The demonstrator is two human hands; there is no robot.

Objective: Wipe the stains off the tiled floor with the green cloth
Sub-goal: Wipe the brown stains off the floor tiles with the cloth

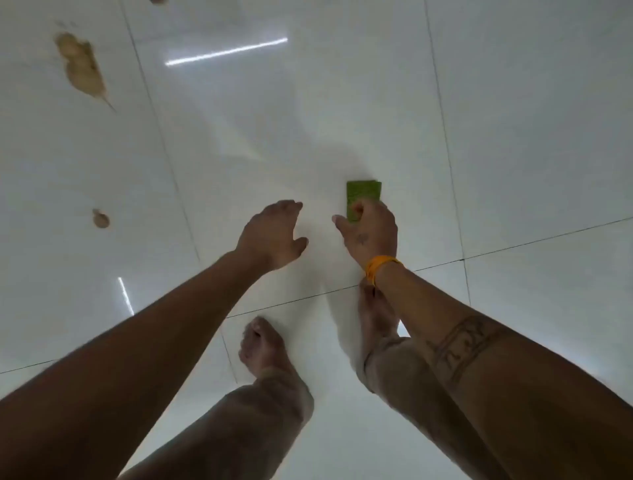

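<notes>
My right hand (371, 233), with an orange band at the wrist, grips a folded green cloth (363, 195) that sticks out past the fingers, above the white tiled floor (342, 102). My left hand (272, 234) hovers beside it with fingers spread and nothing in it. A large brown stain (81, 66) lies on the floor at the far left. A small brown stain (100, 219) lies nearer, left of my left hand. Both stains are well apart from the cloth.
My two bare feet (262, 346) stand on the tiles below my hands, with trouser legs above them. Dark grout lines cross the glossy floor, and ceiling lights reflect on it. Another brown spot (158, 1) shows at the top edge.
</notes>
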